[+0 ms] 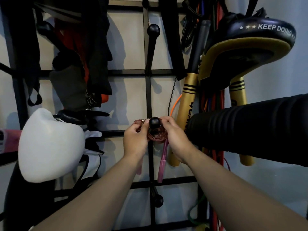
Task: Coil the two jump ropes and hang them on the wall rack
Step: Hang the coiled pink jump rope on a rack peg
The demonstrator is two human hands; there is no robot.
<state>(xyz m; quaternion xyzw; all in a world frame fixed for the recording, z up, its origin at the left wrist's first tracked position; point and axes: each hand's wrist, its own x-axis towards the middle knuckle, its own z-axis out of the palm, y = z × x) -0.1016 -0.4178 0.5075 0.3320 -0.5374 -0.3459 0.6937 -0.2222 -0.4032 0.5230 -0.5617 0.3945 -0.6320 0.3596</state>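
A coiled reddish-brown jump rope [157,135] with pink handles [162,161] hangs around a black ball-tipped peg [155,122] of the black wall rack [147,90]. My left hand [135,138] grips the coil's left side, where a few loops and a small metal ring stick out above the fingers. My right hand [175,135] pinches the coil's right side beside the peg. One pink handle dangles straight down between my wrists; the other shows partly under my left wrist. A second rope is not clearly visible.
A white boxing glove [50,144] hangs at left. Gold and black pads [188,100] and a black roll [250,127] crowd the right. Free ball-tipped pegs stick out above [153,30] and below [158,200]. Dark straps and clothing hang at upper left.
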